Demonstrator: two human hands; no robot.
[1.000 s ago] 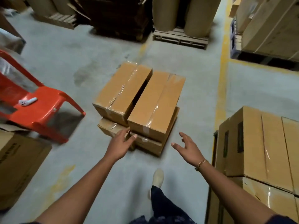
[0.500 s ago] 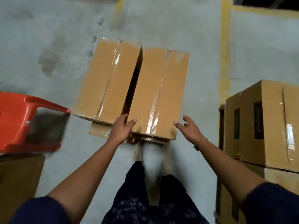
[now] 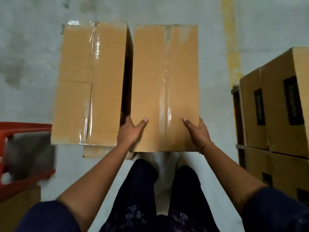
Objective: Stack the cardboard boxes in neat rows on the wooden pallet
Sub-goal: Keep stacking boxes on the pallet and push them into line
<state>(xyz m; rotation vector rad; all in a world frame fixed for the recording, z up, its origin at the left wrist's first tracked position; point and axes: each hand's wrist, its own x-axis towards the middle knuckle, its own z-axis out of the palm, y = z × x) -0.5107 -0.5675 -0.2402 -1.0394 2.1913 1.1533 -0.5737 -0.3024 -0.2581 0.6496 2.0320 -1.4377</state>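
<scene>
Your left hand (image 3: 129, 133) and right hand (image 3: 199, 133) gripping the brown box (image 3: 150, 72) by its sides, thumbs on top, clear tape (image 3: 165, 104) along its seam

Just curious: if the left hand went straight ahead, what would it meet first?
Probably the side wall of the left-hand box: the left hand, gripping the right-hand box, points up the narrow gap between them. Depth there is unclear.
</scene>
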